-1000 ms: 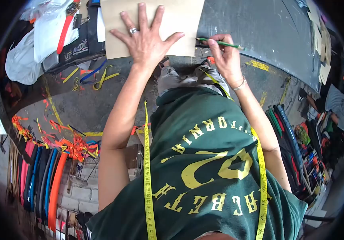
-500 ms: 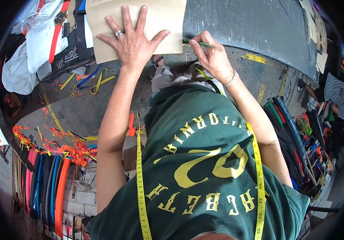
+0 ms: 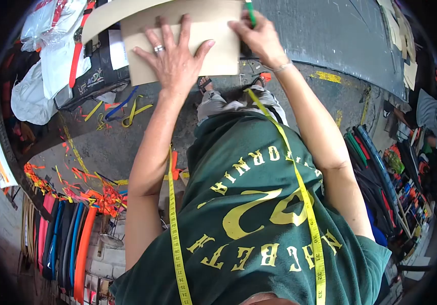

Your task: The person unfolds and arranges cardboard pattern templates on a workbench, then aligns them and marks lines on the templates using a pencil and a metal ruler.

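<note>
My left hand (image 3: pixel 177 63) lies flat with fingers spread on a tan card sheet (image 3: pixel 221 56) at the table's edge, a ring on one finger. Above it, a curved strip of the same tan material (image 3: pixel 109 18) stands out past the sheet's upper left. My right hand (image 3: pixel 261 38) is closed round a slim green pen or pencil (image 3: pixel 250 12), its tip out of view. The thumb and fingertips of that hand are at the sheet's right edge. A yellow tape measure (image 3: pixel 310 218) hangs round my neck over the green shirt.
The dark tabletop (image 3: pixel 330 35) extends to the right, with tan card pieces (image 3: pixel 409 76) at its far end. White plastic bags (image 3: pixel 30 96) and red straps are at the left. Coloured rolls (image 3: pixel 84 249) stand lower left; bright scraps (image 3: pixel 101 195) lie above them.
My right hand has moved up along the sheet's right edge, with the green pen or pencil now pointing upward. A curved tan strip has come into view at upper left. The tape measure's right end has swung inward.
</note>
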`<state>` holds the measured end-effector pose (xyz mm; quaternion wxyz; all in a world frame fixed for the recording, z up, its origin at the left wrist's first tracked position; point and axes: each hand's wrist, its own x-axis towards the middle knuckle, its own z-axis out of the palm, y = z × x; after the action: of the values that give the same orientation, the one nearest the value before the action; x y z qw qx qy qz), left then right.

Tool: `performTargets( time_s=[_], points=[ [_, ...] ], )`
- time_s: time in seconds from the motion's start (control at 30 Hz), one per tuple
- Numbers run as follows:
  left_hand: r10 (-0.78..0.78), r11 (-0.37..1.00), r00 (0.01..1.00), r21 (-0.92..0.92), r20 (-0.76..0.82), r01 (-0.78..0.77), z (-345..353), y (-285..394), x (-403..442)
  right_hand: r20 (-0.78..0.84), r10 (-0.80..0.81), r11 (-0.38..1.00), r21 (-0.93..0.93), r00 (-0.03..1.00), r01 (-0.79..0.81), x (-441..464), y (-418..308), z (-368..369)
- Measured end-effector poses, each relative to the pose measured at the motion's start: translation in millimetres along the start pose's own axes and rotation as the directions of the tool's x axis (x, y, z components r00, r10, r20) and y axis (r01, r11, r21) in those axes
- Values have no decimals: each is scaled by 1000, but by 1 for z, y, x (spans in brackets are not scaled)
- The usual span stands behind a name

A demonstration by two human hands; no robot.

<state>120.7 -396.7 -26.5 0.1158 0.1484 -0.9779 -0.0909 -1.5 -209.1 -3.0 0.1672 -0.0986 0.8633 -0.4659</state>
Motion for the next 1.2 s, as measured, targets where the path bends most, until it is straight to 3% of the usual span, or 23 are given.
performTargets(
  time_s=[0.03,0.07,0.13,0.17,0.2,0.27,0.33,0.4,0.5,0.63,0.67,0.7,0.77,0.87,0.97,1.0,1.1,1.13,1.2],
  points=[
    [2,1000,1000,-6,-19,-2,-1,10,2,-38,90,990,115,995,-85,-3,4,-12],
    [44,999,999,-21,-24,-45,-2,24,2,-53,80,995,61,995,-77,-1,15,-29],
    [127,991,992,-41,11,-127,12,61,5,-97,-101,995,-29,990,99,16,92,-69],
    [176,983,984,51,25,-177,22,83,8,-121,-134,990,23,983,138,11,101,-92],
    [188,969,977,-181,98,-168,44,100,8,-145,-167,981,73,975,179,5,110,-115],
    [166,911,970,-404,177,-83,50,139,15,-298,-119,971,165,947,173,25,139,-151],
    [231,937,970,-284,72,-202,56,163,20,-294,83,996,52,952,-71,34,130,-176],
    [229,955,965,-219,126,-199,61,176,22,-346,204,975,-10,916,-221,34,124,-185],
    [221,960,974,-188,46,-209,62,179,22,-247,196,980,20,949,-198,35,118,-182],
    [225,967,968,-144,112,-208,50,175,26,-247,158,986,92,956,-139,37,138,-173],
    [236,962,966,-164,108,-217,55,173,27,-265,83,994,-52,961,-100,38,141,-174],
    [252,955,968,-164,1,-248,54,173,26,-267,-102,979,-199,958,49,38,141,-174],
    [242,964,954,-158,177,-215,54,172,24,-257,-229,911,-396,939,114,33,142,-174],
    [230,969,933,-152,278,-193,53,172,27,-146,-283,776,-616,948,136,35,148,-177],
    [235,968,931,-154,279,-198,48,174,28,-103,-453,703,-652,886,283,60,212,-189],
    [280,956,960,-95,4,-278,55,172,24,-13,-465,566,-774,885,285,66,223,-192],
    [221,972,886,-167,407,-166,40,174,33,-25,-561,529,-779,827,336,66,234,-187],
    [214,973,881,-176,422,-152,38,175,34,41,-450,448,-854,892,265,66,229,-189],
    [253,965,938,-134,238,-226,43,174,29,-81,-441,681,-679,894,275,60,219,-186]
  ],
)
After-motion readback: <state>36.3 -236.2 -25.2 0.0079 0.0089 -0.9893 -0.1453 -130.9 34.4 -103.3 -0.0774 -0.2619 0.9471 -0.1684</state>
